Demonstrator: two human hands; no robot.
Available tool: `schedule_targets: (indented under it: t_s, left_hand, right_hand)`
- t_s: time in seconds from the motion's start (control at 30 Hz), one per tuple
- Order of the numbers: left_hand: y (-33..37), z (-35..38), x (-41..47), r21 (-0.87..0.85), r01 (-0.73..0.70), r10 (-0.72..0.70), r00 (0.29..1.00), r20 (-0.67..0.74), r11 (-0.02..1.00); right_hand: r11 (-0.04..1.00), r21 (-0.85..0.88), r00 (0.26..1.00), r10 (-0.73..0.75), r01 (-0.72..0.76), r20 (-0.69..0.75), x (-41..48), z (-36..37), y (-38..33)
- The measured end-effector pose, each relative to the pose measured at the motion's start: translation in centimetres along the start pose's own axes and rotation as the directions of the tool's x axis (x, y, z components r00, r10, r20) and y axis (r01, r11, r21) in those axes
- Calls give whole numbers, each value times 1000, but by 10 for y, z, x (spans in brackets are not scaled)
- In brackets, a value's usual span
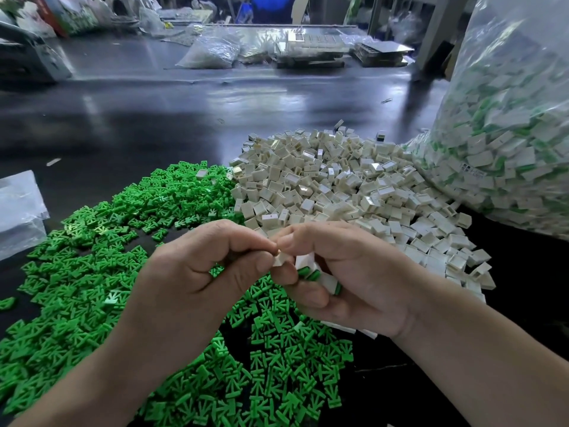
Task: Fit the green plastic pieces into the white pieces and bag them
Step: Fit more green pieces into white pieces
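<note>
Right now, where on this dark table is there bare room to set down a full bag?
Bare dark table beyond the green plastic pieces and white plastic pieces, before the far clutter. A smaller strip lies right of the white heap, this side of the big clear bag. Crowded beneath the left hand and right hand.

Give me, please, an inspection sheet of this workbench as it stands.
Surface: dark glossy table.
Job's things: green pieces heaped left; white pieces heaped right, heaps touching; large clear bag of white-and-green parts at far right.
Clutter: flat clear bag at left edge.
Hands: left hand and right hand pinch one white piece together; right also holds assembled pieces.
Cables: nothing seen.
Surroundings: more bags and trays across the table.
</note>
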State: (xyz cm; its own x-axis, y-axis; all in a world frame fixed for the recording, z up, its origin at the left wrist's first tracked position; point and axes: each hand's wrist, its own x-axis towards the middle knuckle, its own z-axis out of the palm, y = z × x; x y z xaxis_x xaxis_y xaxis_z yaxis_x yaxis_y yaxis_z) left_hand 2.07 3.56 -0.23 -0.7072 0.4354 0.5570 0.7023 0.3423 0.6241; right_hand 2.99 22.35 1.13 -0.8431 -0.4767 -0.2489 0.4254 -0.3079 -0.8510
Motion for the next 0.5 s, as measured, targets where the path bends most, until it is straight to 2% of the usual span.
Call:
schedule_targets:
  t_s: [0.23,0.33,0.5]
  left_hand:
    - [-9,0,4,-69,145,-150,986,-69,987]
    - [-8,0,5,-133,130,-131,991,5,983]
    - [-8,-3,7,-64,74,-73,997,18,995]
  right_hand:
    - [998,27,998,-49,50,-29,0,-4,0]
    - [998,34,998,-55,55,-13,1,-2,2]
    - [999,0,999,-41,41,-11,1,-2,2]
